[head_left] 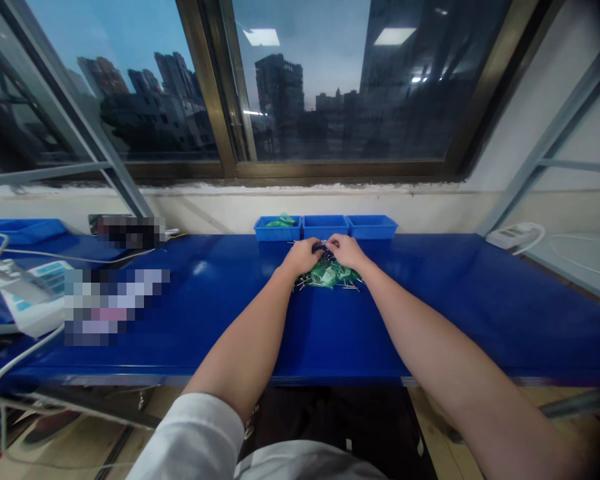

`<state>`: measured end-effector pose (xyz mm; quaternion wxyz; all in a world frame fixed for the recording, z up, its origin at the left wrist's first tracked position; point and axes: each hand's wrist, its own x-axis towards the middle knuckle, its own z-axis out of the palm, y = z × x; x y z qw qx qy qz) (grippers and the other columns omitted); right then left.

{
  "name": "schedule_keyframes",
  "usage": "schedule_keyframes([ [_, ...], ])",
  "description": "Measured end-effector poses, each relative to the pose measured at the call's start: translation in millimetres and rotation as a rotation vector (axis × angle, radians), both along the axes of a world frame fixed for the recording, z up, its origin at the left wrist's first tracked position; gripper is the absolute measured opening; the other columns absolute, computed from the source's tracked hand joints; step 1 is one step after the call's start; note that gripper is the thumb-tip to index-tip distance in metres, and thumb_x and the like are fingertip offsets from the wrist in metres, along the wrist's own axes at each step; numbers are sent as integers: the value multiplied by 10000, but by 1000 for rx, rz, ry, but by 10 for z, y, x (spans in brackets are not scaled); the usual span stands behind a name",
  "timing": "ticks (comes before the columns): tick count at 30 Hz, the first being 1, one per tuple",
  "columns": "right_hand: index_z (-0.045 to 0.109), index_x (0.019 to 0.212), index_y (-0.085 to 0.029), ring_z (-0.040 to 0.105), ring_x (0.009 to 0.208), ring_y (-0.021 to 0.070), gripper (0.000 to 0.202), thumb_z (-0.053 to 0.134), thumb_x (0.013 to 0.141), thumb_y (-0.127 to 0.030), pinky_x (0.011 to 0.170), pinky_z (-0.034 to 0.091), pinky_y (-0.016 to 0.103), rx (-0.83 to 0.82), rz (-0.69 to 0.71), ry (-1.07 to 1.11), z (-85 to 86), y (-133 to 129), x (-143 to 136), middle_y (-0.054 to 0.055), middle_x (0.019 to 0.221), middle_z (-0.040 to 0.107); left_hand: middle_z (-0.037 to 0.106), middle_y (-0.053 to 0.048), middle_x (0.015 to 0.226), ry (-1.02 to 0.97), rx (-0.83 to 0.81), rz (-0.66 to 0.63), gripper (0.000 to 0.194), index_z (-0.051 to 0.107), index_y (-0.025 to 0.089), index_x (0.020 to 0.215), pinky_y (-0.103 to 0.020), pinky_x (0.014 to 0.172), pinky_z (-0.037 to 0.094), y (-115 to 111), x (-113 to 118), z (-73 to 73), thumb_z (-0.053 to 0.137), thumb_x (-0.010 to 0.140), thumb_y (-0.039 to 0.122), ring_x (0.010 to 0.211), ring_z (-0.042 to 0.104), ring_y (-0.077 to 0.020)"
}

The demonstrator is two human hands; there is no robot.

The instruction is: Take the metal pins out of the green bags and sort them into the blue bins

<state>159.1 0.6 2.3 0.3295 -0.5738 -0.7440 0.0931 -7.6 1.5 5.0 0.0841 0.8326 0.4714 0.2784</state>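
A heap of thin metal pieces, perhaps screws or pins, mixed with green plastic packets, lies on the blue tabletop. My left hand is at the heap's far left side, its fingers curled in among the dark and silvery pieces. Opposite it, my right hand reaches into the far right side, thumb and fingers bent together. The two hands almost meet. Whatever is between the fingertips is too small to make out.
Three blue bins stand by the wall behind the heap: the left bin holds green packets, beside the middle bin and right bin. A white device with cables sits at left, a power strip at right.
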Motion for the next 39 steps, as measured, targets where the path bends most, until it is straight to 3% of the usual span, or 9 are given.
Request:
schedule_keyframes([
  [7, 652, 861, -149, 549, 695, 136, 248, 443, 852, -282, 642, 377, 225, 52, 105, 67, 66, -26, -15, 26, 765, 657, 688, -49, 1008, -197, 83, -54, 346, 549, 165, 1173, -247, 876, 447, -21, 18, 41, 522, 833, 228, 953, 623, -161],
  [12, 651, 762, -140, 546, 655, 136, 285, 472, 830, -351, 635, 390, 237, 40, 118, 141, 39, -5, 8, 28, 705, 648, 700, -43, 916, -122, 85, 14, 220, 650, 204, 946, -256, 813, 451, -24, 7, 53, 483, 864, 323, 876, 631, -177],
  [19, 643, 784, -141, 585, 679, 141, 207, 567, 724, -323, 666, 453, 260, 7, 146, 465, -3, 64, 34, 41, 752, 667, 692, -62, 840, -42, 58, 88, 356, 646, 204, 846, -254, 750, 434, -52, 7, 79, 357, 910, 402, 813, 626, -182],
  [28, 643, 818, -148, 530, 569, 119, 298, 613, 641, -386, 541, 426, 244, -104, 150, 679, 68, 5, 23, 36, 717, 664, 676, -69, 771, -28, 35, 83, 449, 619, 187, 777, -268, 728, 421, -23, 9, 43, 260, 938, 403, 760, 622, -187],
  [31, 652, 812, -151, 550, 598, 134, 298, 587, 656, -396, 529, 421, 243, -111, 112, 678, 88, -3, 37, 48, 744, 680, 675, -73, 802, -23, 40, 81, 428, 622, 188, 828, -265, 721, 420, -46, 15, 61, 273, 935, 411, 782, 622, -190],
  [34, 664, 818, -146, 595, 692, 165, 292, 561, 672, -377, 614, 458, 265, -29, 29, 680, 84, 30, 78, 56, 779, 691, 677, -76, 870, -29, 62, 95, 398, 620, 191, 908, -263, 735, 424, -58, 16, 76, 287, 934, 407, 831, 621, -192],
  [39, 670, 902, -146, 612, 855, 199, 288, 525, 687, -271, 802, 454, 297, 150, -267, 566, 63, 97, 237, 74, 900, 693, 672, -69, 974, -49, 86, 112, 298, 621, 201, 975, -267, 794, 435, -11, 0, 46, 362, 914, 334, 899, 612, -193],
])
